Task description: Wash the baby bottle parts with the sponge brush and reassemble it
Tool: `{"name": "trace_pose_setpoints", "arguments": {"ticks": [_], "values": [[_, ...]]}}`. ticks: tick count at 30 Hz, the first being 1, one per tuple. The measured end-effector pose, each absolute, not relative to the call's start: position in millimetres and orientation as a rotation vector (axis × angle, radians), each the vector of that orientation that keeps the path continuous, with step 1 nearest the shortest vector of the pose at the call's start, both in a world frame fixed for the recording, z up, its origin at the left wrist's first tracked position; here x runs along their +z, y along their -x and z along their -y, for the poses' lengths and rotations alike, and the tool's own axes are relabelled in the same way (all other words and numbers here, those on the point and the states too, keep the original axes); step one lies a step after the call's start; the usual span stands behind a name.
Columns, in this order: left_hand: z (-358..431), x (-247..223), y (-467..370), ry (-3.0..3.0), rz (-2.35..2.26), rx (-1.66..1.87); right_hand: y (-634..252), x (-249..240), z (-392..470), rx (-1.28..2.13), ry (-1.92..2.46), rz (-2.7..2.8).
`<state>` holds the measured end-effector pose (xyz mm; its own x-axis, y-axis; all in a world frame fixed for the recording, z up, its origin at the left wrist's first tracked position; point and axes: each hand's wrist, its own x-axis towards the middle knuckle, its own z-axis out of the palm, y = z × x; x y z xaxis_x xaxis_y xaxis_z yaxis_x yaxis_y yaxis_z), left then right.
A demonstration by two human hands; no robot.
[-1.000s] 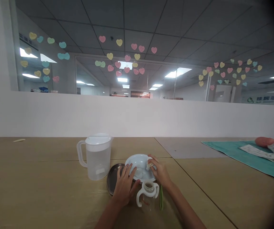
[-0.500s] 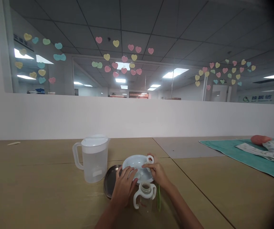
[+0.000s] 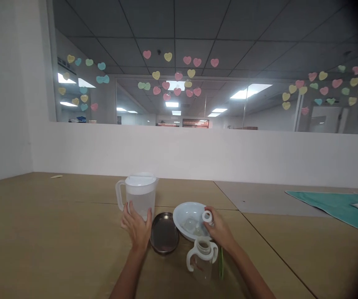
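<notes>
My left hand [image 3: 136, 227] is open with fingers spread, in front of the plastic pitcher [image 3: 140, 201]; whether it touches the pitcher I cannot tell. The pitcher has a white lid and a handle on its left. My right hand [image 3: 221, 230] grips a white bottle collar ring [image 3: 207, 216] over the right rim of the pale bowl [image 3: 183, 209]. Inside the bowl lie clear parts [image 3: 191, 225], hard to make out. An oval metal tray [image 3: 164, 236] sits between pitcher and bowl. Nearer me stands an uncapped clear baby bottle [image 3: 203, 261] with white handles.
A slim green object [image 3: 221, 263] lies right of the bottle. A teal cloth [image 3: 328, 207] with a pale piece on it covers the right side of the table. A small flat beige piece [image 3: 56, 177] is at the far left. A white wall with a window rises behind.
My left hand has left the bowl and moved left to the pitcher, fingers spreading. My right hand stays by the bowl's right rim with the white ring. The view has turned left.
</notes>
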<state>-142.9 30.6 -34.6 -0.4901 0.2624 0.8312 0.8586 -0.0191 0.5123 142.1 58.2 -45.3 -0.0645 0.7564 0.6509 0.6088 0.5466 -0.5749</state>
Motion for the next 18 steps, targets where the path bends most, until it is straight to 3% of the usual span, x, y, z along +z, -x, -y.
{"name": "trace_pose_setpoints", "arguments": {"ticks": [8, 18], "values": [[-47, -45, 164, 1.194, 1.923, -1.702, -152, -45, -62, 0.018, 1.494, 1.746], [-55, -54, 173, 1.396, 1.705, -1.725, -155, -67, -79, -0.069, 1.471, 1.762]]}}
